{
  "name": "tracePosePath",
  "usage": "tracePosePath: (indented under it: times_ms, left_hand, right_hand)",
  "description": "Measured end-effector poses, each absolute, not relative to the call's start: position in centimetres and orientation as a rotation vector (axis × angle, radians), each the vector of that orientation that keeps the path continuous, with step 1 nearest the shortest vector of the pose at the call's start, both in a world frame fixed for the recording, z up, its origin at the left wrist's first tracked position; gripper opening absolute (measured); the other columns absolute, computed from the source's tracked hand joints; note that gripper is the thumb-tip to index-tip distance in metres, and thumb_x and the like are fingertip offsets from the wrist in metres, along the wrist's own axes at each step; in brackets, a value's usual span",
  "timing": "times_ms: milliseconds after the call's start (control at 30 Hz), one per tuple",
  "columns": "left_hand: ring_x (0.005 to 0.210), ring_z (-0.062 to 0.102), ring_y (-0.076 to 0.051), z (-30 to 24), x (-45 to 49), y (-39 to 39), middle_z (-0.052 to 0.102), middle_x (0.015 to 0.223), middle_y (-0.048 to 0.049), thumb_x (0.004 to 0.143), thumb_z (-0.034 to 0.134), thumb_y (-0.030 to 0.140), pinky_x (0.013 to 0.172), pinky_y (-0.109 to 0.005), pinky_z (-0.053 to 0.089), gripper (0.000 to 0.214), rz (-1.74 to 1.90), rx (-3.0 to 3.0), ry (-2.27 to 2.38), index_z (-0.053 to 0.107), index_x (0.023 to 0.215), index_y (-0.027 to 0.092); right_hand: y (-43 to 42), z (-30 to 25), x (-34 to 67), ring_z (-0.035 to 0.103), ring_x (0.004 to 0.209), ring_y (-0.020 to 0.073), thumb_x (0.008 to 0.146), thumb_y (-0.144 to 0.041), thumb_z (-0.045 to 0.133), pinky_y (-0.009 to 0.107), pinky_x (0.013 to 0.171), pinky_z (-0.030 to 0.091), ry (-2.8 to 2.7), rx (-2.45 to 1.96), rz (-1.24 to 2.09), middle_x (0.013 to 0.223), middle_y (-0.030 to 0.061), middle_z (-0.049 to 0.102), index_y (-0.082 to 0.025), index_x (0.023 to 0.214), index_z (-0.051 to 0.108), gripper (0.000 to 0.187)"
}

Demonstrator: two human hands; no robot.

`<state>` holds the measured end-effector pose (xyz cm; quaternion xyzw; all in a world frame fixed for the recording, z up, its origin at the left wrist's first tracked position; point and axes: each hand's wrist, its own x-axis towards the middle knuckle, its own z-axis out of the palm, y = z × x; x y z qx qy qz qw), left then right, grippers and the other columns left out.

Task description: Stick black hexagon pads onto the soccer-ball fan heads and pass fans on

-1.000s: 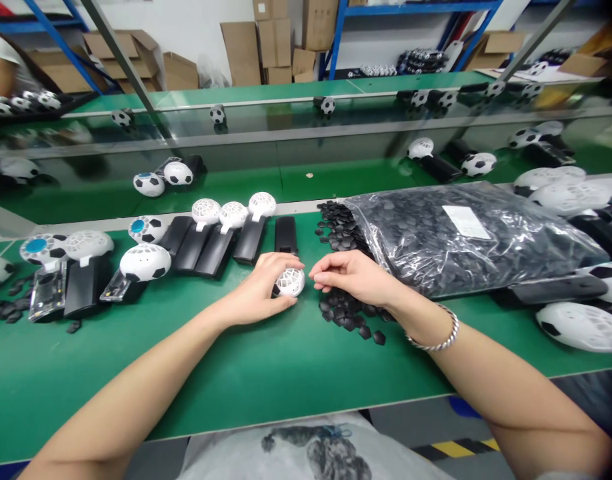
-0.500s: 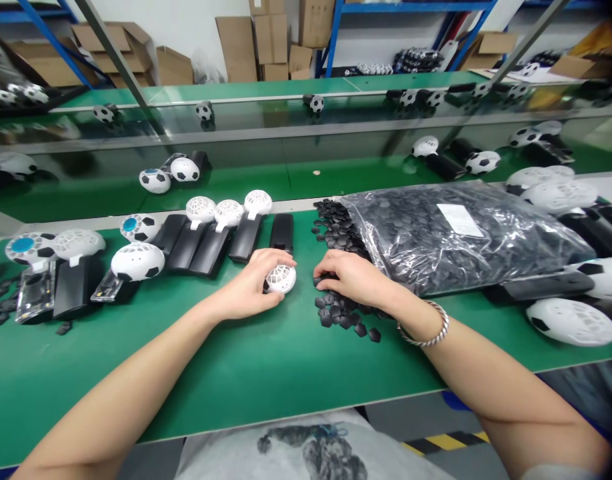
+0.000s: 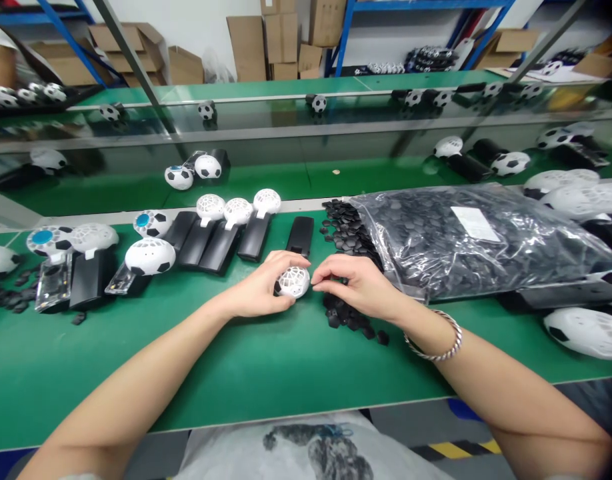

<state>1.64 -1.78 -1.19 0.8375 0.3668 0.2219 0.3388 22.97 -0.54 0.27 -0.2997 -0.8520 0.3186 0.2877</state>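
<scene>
My left hand [image 3: 263,287] is curled around a white soccer-ball-shaped shell [image 3: 293,281] with lattice openings, low over the green table. A black rectangular case [image 3: 301,235] extends behind it, seemingly joined to it. Just right of the shell, my right hand [image 3: 353,283] pinches thumb and forefinger together on what appears to be a small black pentagon piece, mostly hidden by the fingertips. Beneath and beside that hand lies a heap of loose black pentagon pieces [image 3: 343,313]. They spill from a large clear plastic bag [image 3: 486,247] full of the same pieces.
Several ball-shaped shells on black cases [image 3: 211,250] stand in a row at left; further ones [image 3: 586,333] lie at right. Behind the table edge runs a green conveyor belt [image 3: 256,177] carrying more units. Another person's arm [image 3: 1,63] shows at far left.
My right hand has left the heap of black pieces and come close to the shell. The shell and case in my left hand have shifted slightly right and turned. The whole view has swung a little.
</scene>
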Motion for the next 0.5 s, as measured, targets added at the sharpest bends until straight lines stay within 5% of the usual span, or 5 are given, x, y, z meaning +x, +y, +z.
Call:
tracePosePath:
  times_ms: [267, 500]
  left_hand:
    - [0.123, 0.036, -0.025, -1.5, 2.1, -1.9, 0.044, 0.125, -0.0073, 0.068, 0.061, 0.018, 0.105, -0.042, 0.031, 0.056, 0.609, 2.167, 0.993, 0.042, 0.121, 0.022]
    - [0.121, 0.038, -0.026, -1.2, 2.2, -2.1, 0.046, 0.124, -0.0075, 0.069, 0.064, 0.024, 0.103, -0.042, 0.032, 0.053, 0.62, 2.158, 1.008, 0.044, 0.118, 0.022]
  right_hand:
    - [-0.9, -0.8, 22.3, 0.06, 0.079, 0.0151, 0.083, -0.017, 0.057, 0.028, 0.074, 0.046, -2.369, -0.685, 0.617, 0.082, 0.0031, 0.068, -0.018, 0.086, 0.064, 0.008]
    - [-1.2, -0.9, 21.8, 0.057, 0.077, 0.0142, 0.08, -0.017, 0.061, 0.026, 0.072, 0.046, -2.292, -0.747, 0.792, 0.076, 0.0022, 0.062, -0.018, 0.076, 0.063, 0.005]
